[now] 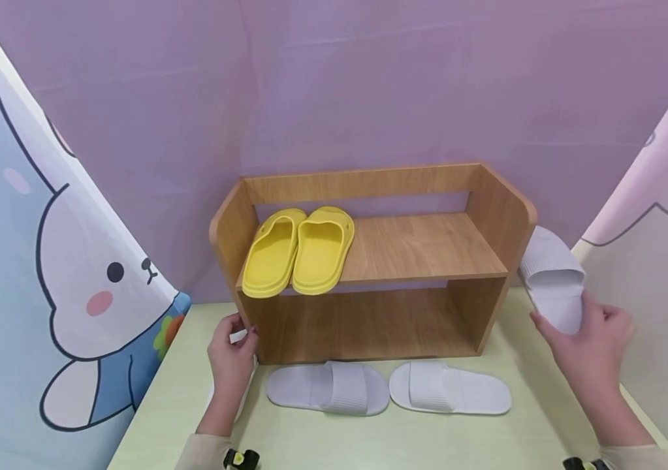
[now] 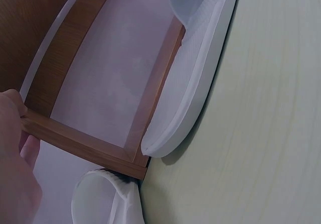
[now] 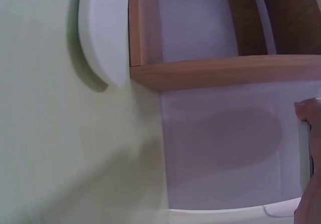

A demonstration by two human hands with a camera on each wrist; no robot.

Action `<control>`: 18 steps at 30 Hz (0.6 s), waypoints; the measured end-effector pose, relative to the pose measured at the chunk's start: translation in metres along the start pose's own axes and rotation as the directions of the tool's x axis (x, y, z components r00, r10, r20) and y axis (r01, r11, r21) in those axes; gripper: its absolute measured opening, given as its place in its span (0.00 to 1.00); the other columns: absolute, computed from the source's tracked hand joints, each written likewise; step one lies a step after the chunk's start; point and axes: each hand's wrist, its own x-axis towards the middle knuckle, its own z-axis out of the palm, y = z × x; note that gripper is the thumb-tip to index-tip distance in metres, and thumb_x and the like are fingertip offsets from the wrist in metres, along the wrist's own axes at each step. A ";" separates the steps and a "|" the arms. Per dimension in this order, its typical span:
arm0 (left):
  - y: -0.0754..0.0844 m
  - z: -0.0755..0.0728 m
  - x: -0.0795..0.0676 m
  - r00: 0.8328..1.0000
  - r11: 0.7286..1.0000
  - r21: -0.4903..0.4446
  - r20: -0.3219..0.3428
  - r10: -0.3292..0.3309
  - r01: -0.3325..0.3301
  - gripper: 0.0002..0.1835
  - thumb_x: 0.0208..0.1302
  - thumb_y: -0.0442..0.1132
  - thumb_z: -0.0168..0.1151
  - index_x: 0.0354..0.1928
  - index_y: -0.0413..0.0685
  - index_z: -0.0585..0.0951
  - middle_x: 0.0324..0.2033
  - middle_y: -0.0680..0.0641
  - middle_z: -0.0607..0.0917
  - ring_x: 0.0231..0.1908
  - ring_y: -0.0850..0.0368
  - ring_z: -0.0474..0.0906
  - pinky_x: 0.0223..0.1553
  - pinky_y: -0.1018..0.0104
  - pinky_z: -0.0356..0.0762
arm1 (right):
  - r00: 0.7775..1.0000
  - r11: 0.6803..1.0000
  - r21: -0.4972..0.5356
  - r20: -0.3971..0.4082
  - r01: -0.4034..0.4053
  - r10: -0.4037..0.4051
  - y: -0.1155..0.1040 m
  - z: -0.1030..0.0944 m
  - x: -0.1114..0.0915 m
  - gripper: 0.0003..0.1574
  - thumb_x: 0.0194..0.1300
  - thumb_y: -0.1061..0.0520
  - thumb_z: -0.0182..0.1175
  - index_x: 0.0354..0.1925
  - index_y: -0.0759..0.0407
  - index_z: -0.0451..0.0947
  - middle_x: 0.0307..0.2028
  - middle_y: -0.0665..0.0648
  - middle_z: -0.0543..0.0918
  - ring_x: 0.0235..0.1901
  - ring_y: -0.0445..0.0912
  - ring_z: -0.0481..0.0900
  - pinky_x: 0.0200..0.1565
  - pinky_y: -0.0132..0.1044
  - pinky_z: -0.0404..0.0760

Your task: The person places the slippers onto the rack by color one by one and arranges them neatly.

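My left hand [image 1: 232, 356] pinches the front edge of the left side panel of a small wooden shoe rack [image 1: 369, 326]. Below that hand, a white slipper [image 2: 108, 199] lies on the table along the outside of the panel, mostly covered by the hand in the head view. On the other side, my right hand [image 1: 595, 343] grips a pale grey slipper [image 1: 551, 274] by its heel end, thumb on one edge and fingers on the other. It is held up beside the right panel, toe pointing away. The right wrist view shows only part of this hand at its edge.
Two yellow clogs [image 1: 295, 254] stand side by side on the upper shelf, at the left. In front of the rack a pale grey slipper [image 1: 328, 390] and a white slipper [image 1: 451, 388] lie sideways on the table [image 1: 416, 440]. Behind hangs a purple cloth [image 1: 369, 85].
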 end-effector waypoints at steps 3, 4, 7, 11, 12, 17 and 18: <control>0.001 0.000 0.000 1.000 1.000 -0.005 0.001 0.003 -0.003 0.16 0.67 0.23 0.73 0.55 0.41 0.86 0.46 0.44 0.89 0.48 0.61 0.83 0.43 0.83 0.84 | 0.999 1.000 0.010 -0.043 0.022 -0.021 -0.008 -0.001 0.001 0.57 0.51 0.52 0.87 0.75 0.64 0.75 0.53 0.75 0.64 0.56 0.65 0.58 0.45 0.51 0.57; 0.000 0.000 0.000 1.000 1.000 -0.010 0.000 0.003 -0.003 0.16 0.67 0.23 0.73 0.54 0.41 0.86 0.46 0.44 0.89 0.48 0.61 0.83 0.43 0.83 0.84 | 0.998 1.000 0.011 -0.055 0.029 -0.028 -0.010 -0.001 0.002 0.57 0.50 0.52 0.87 0.74 0.64 0.76 0.52 0.75 0.64 0.55 0.64 0.58 0.45 0.50 0.57; 0.001 0.000 0.000 1.000 1.000 -0.017 0.002 0.001 -0.001 0.17 0.67 0.23 0.73 0.54 0.41 0.86 0.46 0.44 0.89 0.48 0.61 0.83 0.43 0.82 0.84 | 0.995 0.999 0.022 -0.087 0.050 -0.048 -0.016 -0.003 0.003 0.58 0.49 0.53 0.88 0.75 0.63 0.76 0.53 0.75 0.64 0.54 0.63 0.58 0.46 0.49 0.57; 0.002 0.000 0.000 1.000 1.000 -0.006 0.003 -0.005 0.005 0.17 0.67 0.23 0.73 0.55 0.41 0.85 0.47 0.44 0.88 0.48 0.61 0.83 0.43 0.83 0.84 | 0.992 0.998 0.026 -0.111 0.058 -0.055 -0.021 -0.004 0.006 0.58 0.48 0.54 0.88 0.75 0.61 0.76 0.54 0.75 0.64 0.54 0.61 0.57 0.47 0.49 0.57; 0.001 0.000 0.000 1.000 1.000 -0.004 0.004 -0.005 0.005 0.17 0.67 0.23 0.73 0.55 0.40 0.85 0.47 0.44 0.88 0.48 0.60 0.83 0.44 0.83 0.84 | 0.991 0.998 0.026 -0.120 0.061 -0.058 -0.022 -0.004 0.006 0.59 0.48 0.54 0.88 0.75 0.61 0.76 0.54 0.74 0.64 0.54 0.58 0.57 0.47 0.49 0.57; 0.001 0.000 0.000 1.000 1.000 -0.009 0.002 0.002 -0.002 0.17 0.67 0.22 0.72 0.55 0.40 0.86 0.47 0.44 0.89 0.48 0.61 0.82 0.44 0.83 0.83 | 0.981 0.994 0.045 -0.173 0.098 -0.089 -0.027 -0.005 0.010 0.59 0.45 0.55 0.89 0.75 0.58 0.78 0.51 0.67 0.64 0.53 0.38 0.49 0.50 0.46 0.56; 0.001 0.000 0.000 1.000 1.000 -0.009 0.002 0.002 -0.002 0.17 0.67 0.22 0.72 0.55 0.40 0.86 0.47 0.44 0.89 0.48 0.61 0.82 0.44 0.83 0.83 | 0.979 0.993 0.052 -0.182 0.105 -0.094 -0.028 -0.006 0.010 0.59 0.45 0.55 0.89 0.75 0.58 0.78 0.49 0.60 0.65 0.53 0.35 0.47 0.52 0.45 0.55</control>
